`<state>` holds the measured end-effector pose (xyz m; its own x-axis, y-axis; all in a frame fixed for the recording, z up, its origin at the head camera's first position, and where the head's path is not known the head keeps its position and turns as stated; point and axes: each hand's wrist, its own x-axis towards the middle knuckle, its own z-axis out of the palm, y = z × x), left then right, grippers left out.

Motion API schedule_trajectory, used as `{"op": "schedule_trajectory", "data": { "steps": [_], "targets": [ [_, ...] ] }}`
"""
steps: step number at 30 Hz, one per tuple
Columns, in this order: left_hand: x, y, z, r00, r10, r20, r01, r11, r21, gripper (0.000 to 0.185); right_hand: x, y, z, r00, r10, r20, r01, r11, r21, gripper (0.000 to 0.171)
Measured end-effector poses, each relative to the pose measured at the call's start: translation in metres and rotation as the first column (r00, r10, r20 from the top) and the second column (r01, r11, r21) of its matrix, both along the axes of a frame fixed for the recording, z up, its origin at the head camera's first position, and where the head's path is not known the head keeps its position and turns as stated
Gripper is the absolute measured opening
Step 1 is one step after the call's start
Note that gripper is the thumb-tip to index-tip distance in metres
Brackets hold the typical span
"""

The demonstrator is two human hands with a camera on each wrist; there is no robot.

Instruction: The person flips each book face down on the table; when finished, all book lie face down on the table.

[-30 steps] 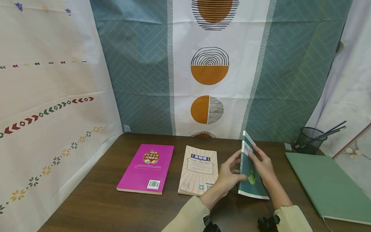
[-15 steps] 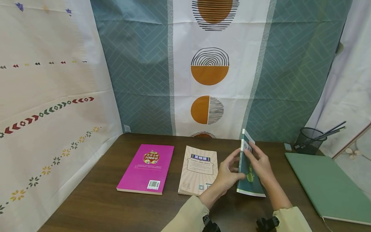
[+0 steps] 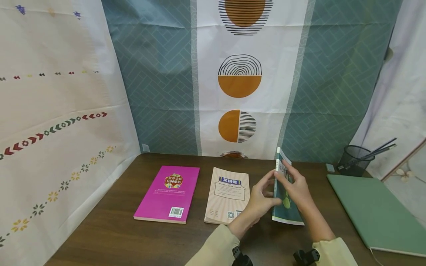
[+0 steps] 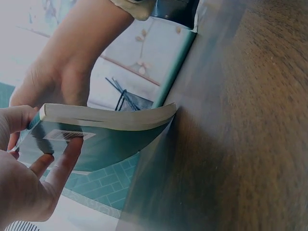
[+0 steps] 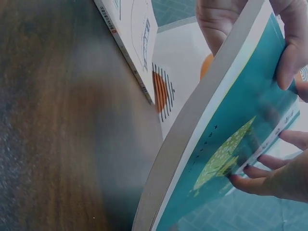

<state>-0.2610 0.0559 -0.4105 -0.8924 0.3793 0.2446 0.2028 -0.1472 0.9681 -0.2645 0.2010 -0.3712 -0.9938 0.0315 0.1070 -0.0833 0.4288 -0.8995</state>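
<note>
A green paperback book (image 3: 286, 207) stands on its lower edge in the head view, its spine turned to the left. My left hand (image 3: 261, 203) grips it around the spine, thumb on the front cover and fingers on the back. In the left wrist view those fingers (image 4: 67, 156) lie over the barcode on the back cover (image 4: 106, 144). My right hand (image 3: 299, 190) rests its fingertips on the front cover, close to the spine. The right wrist view shows these extended fingers (image 5: 262, 175) touching the cover beside a leaf-like picture.
To the left on the brown table (image 3: 110, 225) lie a beige book (image 3: 229, 195) and a magenta book (image 3: 169, 195). On the right are a large green folder-like item (image 3: 379, 210), a mesh pen holder (image 3: 354, 162) and a small pale block (image 3: 330, 168). Patterned cloths hang behind.
My right hand has moved left across the front cover toward the spine. The green book has shifted slightly left, with my left hand keeping its grip.
</note>
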Motion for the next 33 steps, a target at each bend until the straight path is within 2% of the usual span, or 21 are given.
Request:
{"op": "schedule_trajectory", "data": {
  "steps": [6,14,20,25,28,33],
  "targets": [
    [-0.001,0.001,0.000,0.999,-0.004,-0.036,0.005,1.000,0.008,0.081,0.002,0.000,0.002,0.999,0.040,-0.014,-0.040,0.999,0.020,0.074],
    [0.001,0.000,0.000,0.998,-0.018,-0.057,0.017,1.000,-0.013,0.081,0.004,0.002,0.003,0.998,0.038,-0.046,-0.034,0.996,0.079,0.074],
    [0.001,0.001,-0.001,0.999,-0.029,-0.041,0.029,0.999,-0.016,0.082,0.005,0.002,0.002,0.994,0.006,-0.112,0.007,0.993,0.114,0.071],
    [0.000,0.002,-0.002,0.998,-0.041,-0.046,0.041,0.999,-0.002,0.083,0.006,0.000,0.000,0.982,-0.046,-0.183,0.064,0.993,0.097,0.066],
    [0.000,0.003,-0.003,0.998,-0.049,-0.043,0.050,0.999,0.009,0.083,0.005,-0.006,-0.004,0.960,-0.130,-0.250,0.148,0.987,0.058,0.060],
    [0.002,0.004,-0.005,0.999,-0.048,-0.027,0.048,0.999,0.005,0.081,0.004,-0.016,-0.013,0.876,-0.281,-0.393,0.289,0.957,-0.039,0.048]
  ]
}}
